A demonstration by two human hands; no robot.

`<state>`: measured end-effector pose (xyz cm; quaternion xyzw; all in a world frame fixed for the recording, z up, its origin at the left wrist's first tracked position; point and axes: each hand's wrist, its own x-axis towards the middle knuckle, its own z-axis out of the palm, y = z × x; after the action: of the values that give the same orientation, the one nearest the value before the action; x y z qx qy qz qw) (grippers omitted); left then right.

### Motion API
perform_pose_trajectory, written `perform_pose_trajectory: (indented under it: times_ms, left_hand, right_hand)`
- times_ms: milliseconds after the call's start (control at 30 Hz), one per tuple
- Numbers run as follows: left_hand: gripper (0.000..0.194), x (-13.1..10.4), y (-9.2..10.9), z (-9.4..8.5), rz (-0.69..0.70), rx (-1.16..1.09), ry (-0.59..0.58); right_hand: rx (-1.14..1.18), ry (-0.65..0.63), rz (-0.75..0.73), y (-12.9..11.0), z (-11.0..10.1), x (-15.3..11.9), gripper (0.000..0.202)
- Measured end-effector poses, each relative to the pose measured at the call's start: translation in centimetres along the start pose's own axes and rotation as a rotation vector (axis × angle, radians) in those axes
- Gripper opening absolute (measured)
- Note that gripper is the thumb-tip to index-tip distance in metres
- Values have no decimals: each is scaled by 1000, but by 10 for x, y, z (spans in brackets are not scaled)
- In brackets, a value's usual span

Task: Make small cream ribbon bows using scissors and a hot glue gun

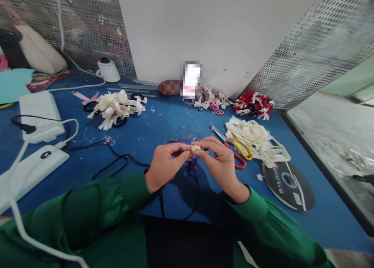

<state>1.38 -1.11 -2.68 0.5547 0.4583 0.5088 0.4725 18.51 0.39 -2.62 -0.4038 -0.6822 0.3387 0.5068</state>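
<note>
A small cream piece (pixel 195 148), apparently folded ribbon, sits between the fingertips of both hands. My left hand (pixel 168 160) pinches it from the left. From the other side, my right hand (pixel 217 158) grips it with thumb and forefinger. Below and behind the fingers lies a blue glue gun (pixel 193 167), partly covered by the hands; its tip points left and its cord runs toward me. Just beyond my right hand, scissors (pixel 240 149) with red and yellow handles lie partly open. Cream ribbon (pixel 254 139) is heaped beside them.
A black ribbon spool (pixel 289 185) lies at the right. Cream bows (pixel 115 107), red bows (pixel 253 104) and a phone (pixel 191 80) are toward the back. White power strips (pixel 32 172) and cables occupy the left. A perforated metal panel (pixel 306 45) borders the blue table (pixel 163 121).
</note>
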Motion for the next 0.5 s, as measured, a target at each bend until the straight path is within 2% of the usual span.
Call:
perform_pose_trajectory:
  times_ms: [133,267,333,433,500]
  left_hand:
    - [11,-1,0,-3,136,209,-7]
    - [12,0,-1,-5,182,312,-27]
    - [12,1,-1,-4,145,288,-35]
    - [12,3,0,-4,13,142,-52]
    - [14,4,1,-4,-48,55,-71]
  right_hand:
    - [-24,-57,13,-5,-2,3,14]
    - [-63,-53,22,-8,-2,4,8]
    - [-84,-17,12,-9,0,2,7]
    - [-86,43,6,-7,1,0,9]
    - [-12,53,70,-4,0,-1,7]
